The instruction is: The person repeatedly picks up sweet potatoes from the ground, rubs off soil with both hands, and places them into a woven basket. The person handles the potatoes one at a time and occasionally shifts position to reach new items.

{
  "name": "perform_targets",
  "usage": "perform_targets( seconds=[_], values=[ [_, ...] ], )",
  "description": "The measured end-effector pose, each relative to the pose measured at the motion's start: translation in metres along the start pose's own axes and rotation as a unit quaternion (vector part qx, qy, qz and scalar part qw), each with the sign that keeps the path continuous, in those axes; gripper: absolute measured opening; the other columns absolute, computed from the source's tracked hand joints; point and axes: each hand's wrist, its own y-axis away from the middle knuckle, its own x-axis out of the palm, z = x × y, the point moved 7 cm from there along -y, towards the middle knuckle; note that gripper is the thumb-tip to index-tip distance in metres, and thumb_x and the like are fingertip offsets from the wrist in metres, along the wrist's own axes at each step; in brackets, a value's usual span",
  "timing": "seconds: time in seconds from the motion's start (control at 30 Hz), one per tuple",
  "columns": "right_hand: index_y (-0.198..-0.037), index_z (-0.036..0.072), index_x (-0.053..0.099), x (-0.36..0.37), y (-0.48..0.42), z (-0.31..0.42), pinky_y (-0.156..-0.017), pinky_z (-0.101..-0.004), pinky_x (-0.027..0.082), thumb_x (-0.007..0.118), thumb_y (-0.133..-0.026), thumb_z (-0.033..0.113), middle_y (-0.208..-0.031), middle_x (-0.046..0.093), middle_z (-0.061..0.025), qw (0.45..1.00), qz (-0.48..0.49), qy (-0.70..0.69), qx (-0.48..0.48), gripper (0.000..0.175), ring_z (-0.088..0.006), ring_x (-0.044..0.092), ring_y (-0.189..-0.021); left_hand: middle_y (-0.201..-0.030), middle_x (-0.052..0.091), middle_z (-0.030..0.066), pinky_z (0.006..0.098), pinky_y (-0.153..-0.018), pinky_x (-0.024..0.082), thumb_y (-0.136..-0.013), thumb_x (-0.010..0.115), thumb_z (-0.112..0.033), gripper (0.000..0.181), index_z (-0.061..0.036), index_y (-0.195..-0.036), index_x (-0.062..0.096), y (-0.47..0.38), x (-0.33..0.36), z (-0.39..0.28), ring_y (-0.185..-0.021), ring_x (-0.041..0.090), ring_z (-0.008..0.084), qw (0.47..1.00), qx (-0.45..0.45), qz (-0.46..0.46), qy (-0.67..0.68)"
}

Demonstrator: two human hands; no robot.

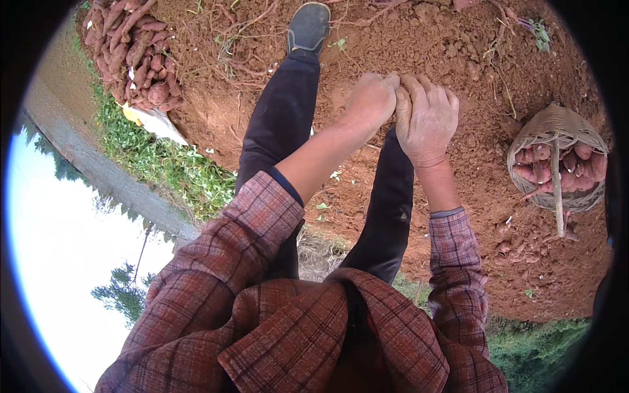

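My left hand [372, 99] is curled into a fist in front of my legs, its thumb side against my right hand [428, 115]. The right hand's fingers bend down and away, with the thumb tucked beside them. Whatever lies inside the curled fingers is hidden from above, and no object shows between the hands. Beneath them is loose reddish-brown soil [358, 162]. To the right a wicker basket [533, 118] with a wooden stick handle [557, 186] holds several red-skinned sweet potatoes [570, 182].
A large heap of sweet potatoes [132, 54] lies at the upper left, beside a white sack [159, 125]. Green vines [162, 167] border the soil there. Cut stems [241, 64] are strewn near my dark shoe [308, 27]. Small sweet potatoes [523, 253] lie below the basket.
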Motion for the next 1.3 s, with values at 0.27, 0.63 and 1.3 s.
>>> perform_targets(
  seconds=[0.27, 0.63, 1.3],
  values=[
    [-0.081, 0.011, 0.061, 0.053, 0.037, -0.046, -0.038, -0.0325, 0.038, 0.044, -0.101, 0.038, -0.062, 0.058, -0.0042, 0.572, 0.258, -0.536, 0.564, 0.038, -0.0183, 0.05, -0.044, -0.069, 0.068, 0.0142, 0.0457, -0.055, 0.054, -0.097, 0.052, -0.034, 0.038, -0.0079, -0.072, 0.063, 0.037, 0.01, -0.064, -0.06, 0.067, 0.0333, 0.872, 0.325, -0.045, -0.363],
    [-0.091, 0.006, 0.07, 0.029, 0.033, -0.102, -0.055, -0.0261, 0.048, 0.057, -0.096, 0.044, -0.076, 0.067, -0.0031, 0.664, 0.041, -0.479, 0.573, 0.041, -0.0109, 0.062, -0.063, -0.078, 0.07, 0.0156, 0.0375, -0.067, 0.05, -0.094, 0.059, -0.024, 0.028, 0.0013, -0.1, 0.069, -0.014, -0.046, -0.011, -0.072, 0.068, 0.0232, 0.989, -0.021, -0.146, 0.006],
    [-0.102, 0.001, 0.07, 0.012, 0.011, -0.025, -0.066, -0.0361, 0.05, 0.069, -0.089, 0.027, -0.075, 0.067, -0.0136, 0.871, 0.158, -0.281, 0.372, 0.029, -0.0245, 0.064, -0.069, -0.097, 0.06, 0.012, 0.0376, -0.074, 0.053, -0.103, 0.045, -0.014, 0.021, -0.0037, -0.121, 0.05, -0.003, 0.004, -0.041, -0.084, 0.062, 0.0227, 0.953, 0.047, 0.038, 0.296]
  ],
)
